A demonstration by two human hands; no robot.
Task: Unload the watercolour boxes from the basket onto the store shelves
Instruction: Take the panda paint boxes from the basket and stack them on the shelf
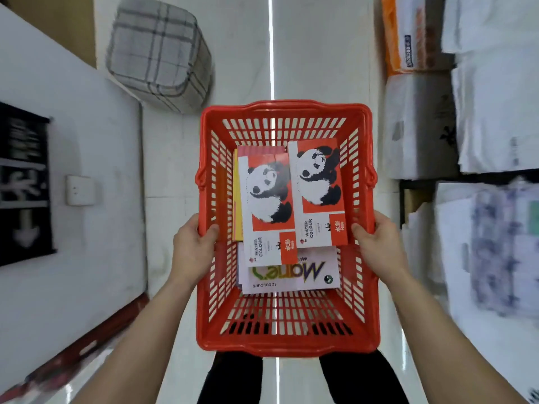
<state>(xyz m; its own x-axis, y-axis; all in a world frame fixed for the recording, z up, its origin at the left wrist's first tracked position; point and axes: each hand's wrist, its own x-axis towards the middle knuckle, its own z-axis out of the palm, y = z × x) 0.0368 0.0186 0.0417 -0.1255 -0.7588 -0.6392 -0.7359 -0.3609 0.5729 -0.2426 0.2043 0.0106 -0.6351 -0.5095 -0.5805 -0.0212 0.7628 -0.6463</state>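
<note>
Both forearms enter from the bottom edge, and we log the red basket (pixel 287 339) as our landmark, held up over a glossy pale floor (pixel 320 53). Left hand (pixel 194 243) grips the basket's left rim: thumb hooked over the inside of the wall, remaining fingers out of sight beneath the rim. Right hand (pixel 376 242) grips the right rim in mirror fashion, thumb inside, fingers wrapped under. Each hand is closed on the rim.

Contents of the basket: two panda watercolour boxes lie flat side by side. We note the left panda box (pixel 267 208) and the right panda box (pixel 319 193), both red and white, lettered "WATER COLOUR", the right one overlapping the left one's edge. Under the left panda box, toward the basket's left wall, a yellow-edged box (pixel 236 199) shows only a strip. Nearer the basket's near wall, partly covered by both panda boxes, lies a pale lilac box (pixel 291 275) printed "12 COLOURS", its lettering upside down to us.

Beyond the basket's far left corner sits a grey plaid bundle (pixel 160 53) on the floor. Left of the basket stands a white wall (pixel 87 141) with a small socket plate (pixel 79 190). Right of the basket, shelves (pixel 466 112) carry wrapped white packs, blurred. Dark trouser legs show below the basket's near wall.
</note>
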